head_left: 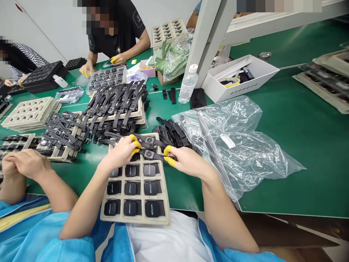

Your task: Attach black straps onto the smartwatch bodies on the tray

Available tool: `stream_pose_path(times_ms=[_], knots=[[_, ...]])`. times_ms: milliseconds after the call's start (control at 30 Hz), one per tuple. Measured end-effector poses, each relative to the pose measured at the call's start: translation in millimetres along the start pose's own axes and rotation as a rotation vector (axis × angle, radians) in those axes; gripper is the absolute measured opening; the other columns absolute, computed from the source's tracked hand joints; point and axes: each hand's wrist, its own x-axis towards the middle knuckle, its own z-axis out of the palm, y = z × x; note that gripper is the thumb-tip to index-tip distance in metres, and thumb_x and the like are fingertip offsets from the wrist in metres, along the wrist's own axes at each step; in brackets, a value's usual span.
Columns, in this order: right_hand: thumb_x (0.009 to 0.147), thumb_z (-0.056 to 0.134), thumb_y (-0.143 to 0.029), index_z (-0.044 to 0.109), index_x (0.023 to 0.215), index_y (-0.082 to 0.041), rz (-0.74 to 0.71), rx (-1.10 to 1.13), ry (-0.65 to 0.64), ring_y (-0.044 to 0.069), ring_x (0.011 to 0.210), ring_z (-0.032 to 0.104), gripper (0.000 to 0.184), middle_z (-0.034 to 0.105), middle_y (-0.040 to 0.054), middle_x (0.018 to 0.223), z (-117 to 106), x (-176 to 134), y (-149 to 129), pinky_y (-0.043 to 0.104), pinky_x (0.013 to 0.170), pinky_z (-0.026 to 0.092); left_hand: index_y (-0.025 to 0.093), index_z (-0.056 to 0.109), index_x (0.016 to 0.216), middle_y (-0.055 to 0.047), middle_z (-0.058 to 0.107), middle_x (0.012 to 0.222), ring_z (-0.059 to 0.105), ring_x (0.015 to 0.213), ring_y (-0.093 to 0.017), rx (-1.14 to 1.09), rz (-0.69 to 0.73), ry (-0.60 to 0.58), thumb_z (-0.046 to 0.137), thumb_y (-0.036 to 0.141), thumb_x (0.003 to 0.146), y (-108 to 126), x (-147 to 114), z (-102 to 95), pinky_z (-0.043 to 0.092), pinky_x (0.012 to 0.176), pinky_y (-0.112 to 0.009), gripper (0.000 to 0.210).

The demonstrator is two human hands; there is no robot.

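My left hand (123,152) and my right hand (185,160) meet over the far end of a beige tray (165,196), yellow covers on their fingertips. Stretched between them is a black smartwatch (149,154), back sensor facing up; my right fingers pinch its strap and my left fingers close at the other end. Just beyond it lies another smartwatch (149,140), also sensor up, its strap running close to both hands. Nearer me, the tray's compartments hold several square black watch faces (130,208) with printed film.
Left of the tray, black-strapped watches (109,103) are heaped on stacked trays. Loose straps (171,133) and a clear plastic bag (231,142) lie to the right. Behind stand a bottle (188,85) and a white box (240,80). A co-worker's clasped hands (28,163) rest at left.
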Motion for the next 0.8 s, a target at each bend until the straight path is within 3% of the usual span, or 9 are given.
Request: stream_pose_path(times_ms=[100,167,267,333,467,667,800], knots=[[0.095,0.058,-0.029,0.064,0.094,-0.024,-0.011,0.075,0.052,0.017,0.059,0.055,0.008,0.064,-0.0028,0.069,-2,2,1,0.028,0.058,0.035,0.016,0.064,0.109,-0.014,0.059,0.120,0.055,0.111,-0.029,0.050,-0.021,0.145,0.053,0.018,0.102,4,-7,1.4,0.050,0.098,-0.046,0.014],[0.098,0.057,-0.035,0.065,0.093,-0.024,0.029,0.139,0.234,0.018,0.067,0.061,0.015,0.069,0.0007,0.080,-1,7,6,0.029,0.063,0.042,0.016,0.062,0.106,-0.014,0.059,0.118,0.054,0.110,-0.029,0.047,-0.056,0.202,0.053,0.020,0.103,8,-17,-3.4,0.051,0.097,-0.046,0.011],[0.100,0.053,-0.036,0.066,0.105,-0.022,0.155,0.125,0.583,0.023,0.084,0.067,0.020,0.071,0.0075,0.098,3,22,19,0.035,0.077,0.051,0.017,0.063,0.102,-0.011,0.063,0.108,0.058,0.102,-0.027,0.066,-0.107,0.127,0.050,0.021,0.104,18,-34,-9.5,0.052,0.091,-0.042,0.014],[0.099,0.053,-0.033,0.065,0.114,-0.019,0.215,0.043,0.686,0.027,0.098,0.067,0.024,0.070,0.0121,0.110,5,35,28,0.039,0.085,0.053,0.017,0.066,0.106,-0.010,0.065,0.106,0.060,0.100,-0.027,0.137,-0.139,0.025,0.052,0.020,0.103,25,-41,-9.0,0.052,0.090,-0.042,0.015],[0.099,0.051,-0.030,0.065,0.123,-0.014,0.279,-0.217,0.626,0.035,0.117,0.058,0.032,0.064,0.0189,0.125,-1,63,33,0.043,0.092,0.051,0.014,0.070,0.110,-0.014,0.067,0.110,0.061,0.106,-0.032,0.287,-0.226,-0.082,0.058,0.018,0.097,37,-39,-0.7,0.052,0.091,-0.045,0.018],[0.096,0.054,-0.024,0.069,0.116,-0.010,0.375,-0.448,0.345,0.038,0.120,0.052,0.029,0.063,0.0220,0.123,-13,86,29,0.048,0.099,0.044,0.016,0.070,0.102,-0.014,0.069,0.105,0.062,0.102,-0.032,0.310,-0.240,-0.049,0.057,0.022,0.099,32,-33,8.0,0.053,0.085,-0.044,0.014],[0.096,0.047,-0.018,0.069,0.114,-0.009,0.387,-0.442,0.363,0.038,0.121,0.051,0.030,0.063,0.0240,0.124,-9,91,30,0.048,0.099,0.042,0.017,0.068,0.107,-0.011,0.071,0.104,0.064,0.101,-0.031,0.198,-0.196,-0.004,0.054,0.017,0.101,23,-39,4.9,0.053,0.084,-0.042,0.015]])
